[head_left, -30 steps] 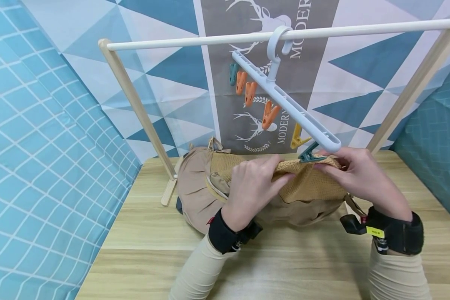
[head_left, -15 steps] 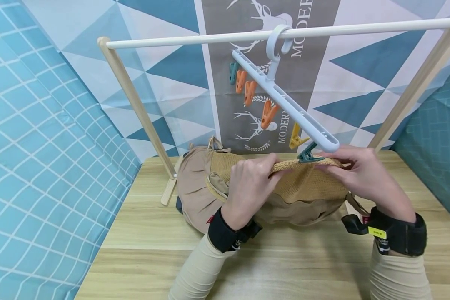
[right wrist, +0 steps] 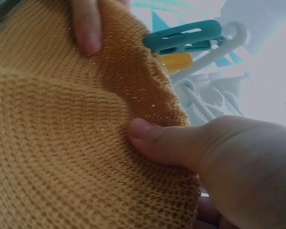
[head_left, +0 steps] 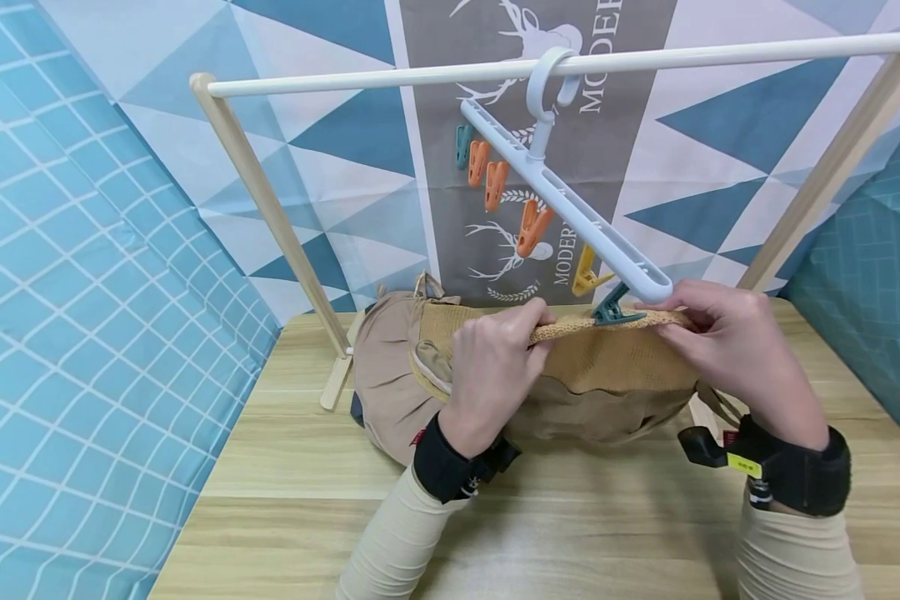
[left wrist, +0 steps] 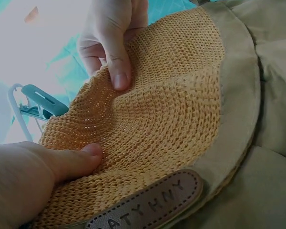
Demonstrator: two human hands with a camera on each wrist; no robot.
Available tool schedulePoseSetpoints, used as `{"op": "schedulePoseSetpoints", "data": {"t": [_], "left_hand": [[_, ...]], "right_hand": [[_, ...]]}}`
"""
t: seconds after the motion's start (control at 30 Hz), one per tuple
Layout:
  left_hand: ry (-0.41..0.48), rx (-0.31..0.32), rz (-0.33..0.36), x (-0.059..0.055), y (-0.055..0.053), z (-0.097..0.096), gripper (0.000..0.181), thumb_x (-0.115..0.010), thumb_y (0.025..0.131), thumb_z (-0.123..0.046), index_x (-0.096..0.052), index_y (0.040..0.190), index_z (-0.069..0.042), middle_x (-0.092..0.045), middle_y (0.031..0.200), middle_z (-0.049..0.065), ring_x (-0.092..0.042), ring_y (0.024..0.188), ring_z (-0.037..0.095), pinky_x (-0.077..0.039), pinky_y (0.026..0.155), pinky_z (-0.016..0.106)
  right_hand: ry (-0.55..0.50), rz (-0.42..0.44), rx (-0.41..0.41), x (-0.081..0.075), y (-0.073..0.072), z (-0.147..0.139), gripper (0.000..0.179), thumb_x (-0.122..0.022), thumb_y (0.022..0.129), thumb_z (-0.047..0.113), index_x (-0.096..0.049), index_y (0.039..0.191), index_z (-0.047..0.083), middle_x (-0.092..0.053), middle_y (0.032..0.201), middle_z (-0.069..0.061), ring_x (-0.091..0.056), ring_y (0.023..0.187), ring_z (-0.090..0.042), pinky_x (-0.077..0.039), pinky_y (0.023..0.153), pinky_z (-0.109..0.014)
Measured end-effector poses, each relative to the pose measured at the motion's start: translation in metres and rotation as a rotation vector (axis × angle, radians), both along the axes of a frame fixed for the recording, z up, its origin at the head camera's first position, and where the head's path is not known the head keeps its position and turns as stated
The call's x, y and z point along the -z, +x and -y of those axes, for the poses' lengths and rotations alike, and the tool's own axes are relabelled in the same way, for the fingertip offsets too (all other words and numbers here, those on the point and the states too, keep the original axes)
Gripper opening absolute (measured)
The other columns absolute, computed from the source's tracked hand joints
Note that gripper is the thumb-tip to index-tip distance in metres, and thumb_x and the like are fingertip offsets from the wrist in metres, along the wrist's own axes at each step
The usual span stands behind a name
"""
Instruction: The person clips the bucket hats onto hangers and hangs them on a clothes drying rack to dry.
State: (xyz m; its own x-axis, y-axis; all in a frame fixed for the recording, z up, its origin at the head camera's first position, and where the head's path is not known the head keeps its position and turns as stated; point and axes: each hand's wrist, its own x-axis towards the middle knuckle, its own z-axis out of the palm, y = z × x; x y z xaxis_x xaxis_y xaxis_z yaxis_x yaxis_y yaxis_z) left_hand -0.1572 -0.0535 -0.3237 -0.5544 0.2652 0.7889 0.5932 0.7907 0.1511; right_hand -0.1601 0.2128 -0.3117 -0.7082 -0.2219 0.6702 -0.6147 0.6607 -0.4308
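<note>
A: So, at which step now?
B: Prob. pegging up: edge of woven hat [head_left: 607,367] seemingly caught in green clip [head_left: 612,311], just below near end of hanger [head_left: 566,198]; bulk of hat down on table [head_left: 607,533].
A: And the hands?
B: L hand [head_left: 495,358] mostly closed, pinching edge on one side of clip; R hand [head_left: 735,337] likewise, on the other.
A: Next?
B: Likely a gentle tug to test hold, then letting go slowly, w/o swinging hanger.
</note>
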Motion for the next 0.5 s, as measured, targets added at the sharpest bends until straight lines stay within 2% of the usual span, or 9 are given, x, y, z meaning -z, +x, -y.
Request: {"op": "schedulePoseSetpoints", "data": {"t": [0.13,0.27,0.4,0.5], "left_hand": [[0.004,-0.006,-0.019,0.001,-0.001,-0.001,0.022,-0.09,0.09,-0.008,-0.072,0.09,-0.02,-0.073,0.068,-0.008,-0.061,0.052,0.014,-0.033,0.047,0.026],[-0.004,0.006,-0.03,0.003,-0.002,-0.002,0.022,-0.086,0.09,-0.003,-0.071,0.09,-0.019,-0.07,0.067,-0.008,-0.061,0.051,0.013,-0.033,0.047,0.027],[0.009,0.018,-0.02,0.001,-0.002,-0.002,0.022,-0.084,0.088,0.0,-0.071,0.093,-0.017,-0.075,0.072,-0.007,-0.063,0.053,0.013,-0.034,0.048,0.026],[0.023,0.024,-0.011,0.0,0.0,-0.001,0.022,-0.084,0.087,0.001,-0.072,0.094,-0.016,-0.078,0.076,-0.005,-0.061,0.052,0.013,-0.032,0.048,0.025]], "right_hand": [[0.049,-0.058,0.039,-0.001,0.002,0.003,0.032,-0.091,0.078,-0.02,-0.083,0.098,0.005,-0.059,0.076,-0.002,-0.039,0.066,0.0,-0.029,0.059,-0.012],[0.076,-0.031,0.034,0.0,0.0,0.001,0.032,-0.093,0.079,-0.014,-0.082,0.103,0.003,-0.062,0.076,-0.003,-0.04,0.065,0.001,-0.03,0.057,-0.013],[0.161,0.092,-0.022,0.002,-0.006,-0.01,0.043,-0.098,0.079,-0.003,-0.082,0.119,0.005,-0.074,0.085,-0.007,-0.042,0.06,0.004,-0.034,0.051,-0.018],[0.224,0.219,-0.062,0.005,-0.01,-0.021,0.04,-0.097,0.083,0.003,-0.083,0.12,0.007,-0.08,0.09,-0.005,-0.046,0.06,0.006,-0.038,0.051,-0.021]]}}
